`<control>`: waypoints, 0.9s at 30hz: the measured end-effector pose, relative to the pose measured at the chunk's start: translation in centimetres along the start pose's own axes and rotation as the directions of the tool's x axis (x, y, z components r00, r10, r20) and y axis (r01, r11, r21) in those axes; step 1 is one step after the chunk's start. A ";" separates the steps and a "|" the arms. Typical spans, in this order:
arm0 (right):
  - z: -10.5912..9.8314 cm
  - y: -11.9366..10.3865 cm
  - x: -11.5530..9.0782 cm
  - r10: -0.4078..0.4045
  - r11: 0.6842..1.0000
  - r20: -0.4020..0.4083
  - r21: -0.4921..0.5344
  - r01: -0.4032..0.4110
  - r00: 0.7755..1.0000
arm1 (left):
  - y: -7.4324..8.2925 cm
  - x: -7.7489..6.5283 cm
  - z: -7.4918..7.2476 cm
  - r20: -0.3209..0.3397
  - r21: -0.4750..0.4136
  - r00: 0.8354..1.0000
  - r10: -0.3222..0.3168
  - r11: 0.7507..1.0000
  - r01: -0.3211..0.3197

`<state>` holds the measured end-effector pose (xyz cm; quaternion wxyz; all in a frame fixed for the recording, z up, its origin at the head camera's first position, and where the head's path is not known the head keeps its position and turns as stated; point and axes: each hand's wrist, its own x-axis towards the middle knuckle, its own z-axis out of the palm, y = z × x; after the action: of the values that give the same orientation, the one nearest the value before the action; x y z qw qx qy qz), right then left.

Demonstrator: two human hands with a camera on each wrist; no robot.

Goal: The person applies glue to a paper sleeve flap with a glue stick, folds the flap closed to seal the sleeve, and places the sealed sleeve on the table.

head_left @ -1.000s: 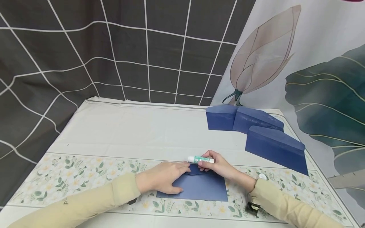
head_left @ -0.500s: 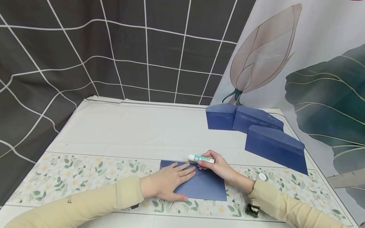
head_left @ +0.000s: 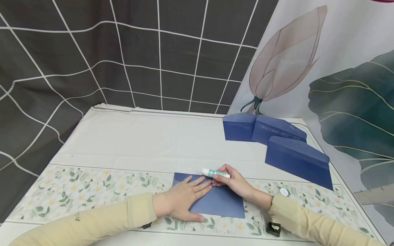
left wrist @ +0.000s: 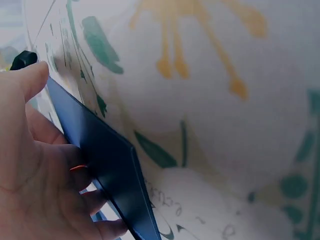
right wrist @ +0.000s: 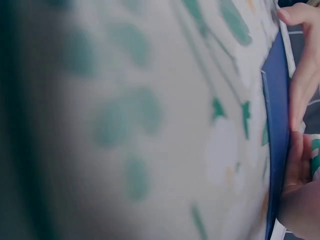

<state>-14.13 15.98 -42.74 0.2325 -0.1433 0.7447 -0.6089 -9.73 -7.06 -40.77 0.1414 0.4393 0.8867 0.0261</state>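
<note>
A blue envelope [head_left: 220,203] lies on the floral band of the table cover, its upper edge away from the person. My left hand [head_left: 184,198] rests with spread, straight fingers across its left half and hides part of the flap. My right hand [head_left: 235,182] holds a white and green glue stick [head_left: 210,173] crosswise over the upper edge, its lower fingertips right at the paper beside the left fingertips. In the left wrist view, the left hand [left wrist: 45,175] lies over the envelope [left wrist: 107,145]. At the right wrist view's edge, the glue stick [right wrist: 315,152] shows only partly.
Toward the back right lie several more blue envelopes, with one [head_left: 297,160] nearest and another [head_left: 238,131] farthest left, flaps raised. A small round white cap [head_left: 284,191] sits beside the right sleeve. A dark grid curtain [head_left: 175,58] hangs behind the table.
The left hand has shifted right and flattened, fingers now spread over the envelope's flap. The envelope's upper left corner has come into view. The right hand keeps the glue stick nearly in place.
</note>
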 end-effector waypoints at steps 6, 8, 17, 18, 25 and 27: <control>-0.1 0.5 -0.4 -0.054 0.998 0.041 -0.013 0.055 0.998 | 0.1 0.1 -0.2 0.028 -0.059 1.000 -0.008 0.998 0.010; -0.2 0.6 -0.5 -0.071 0.997 0.056 -0.028 0.073 0.996 | 0.0 0.1 -0.3 0.042 -0.100 0.999 -0.007 0.995 0.011; -0.7 0.7 -0.7 -0.094 0.992 0.119 -0.068 0.103 0.988 | -1.0 -0.3 -0.1 0.080 -0.238 0.996 0.024 0.971 -0.005; -0.8 0.7 -0.7 -0.094 0.992 0.123 -0.071 0.103 0.988 | -1.1 -0.4 0.0 0.076 -0.239 0.997 0.028 0.971 -0.009; -1.4 0.8 -1.0 -0.081 0.989 0.108 -0.112 0.093 0.991 | -1.5 -1.1 0.2 0.059 -0.268 0.998 0.011 0.963 0.006; -1.5 0.8 -1.1 -0.073 0.989 0.100 -0.121 0.085 0.992 | -1.7 -1.4 0.2 0.052 -0.270 0.999 0.002 0.963 0.012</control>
<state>-13.94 17.98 -43.15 0.2343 -0.2159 0.7631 -0.5623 -10.15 -9.22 -40.91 0.2231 0.4144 0.8720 0.1349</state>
